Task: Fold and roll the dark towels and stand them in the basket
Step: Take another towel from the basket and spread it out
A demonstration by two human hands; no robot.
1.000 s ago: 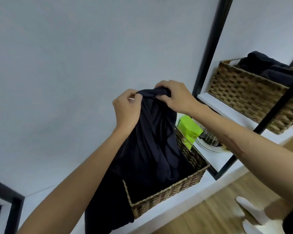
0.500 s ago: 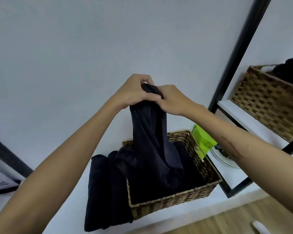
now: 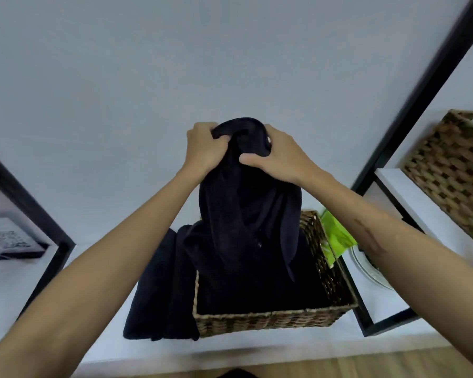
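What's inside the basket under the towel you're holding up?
The basket holds dark cloth; the towel gripped by both hands hangs into it, hiding the bottom.

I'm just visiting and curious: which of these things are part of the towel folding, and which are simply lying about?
Part of the job:
dark towel, held up by left hand and right hand
wicker basket
dark towels beside it

Lying about:
green packet
plate
second basket
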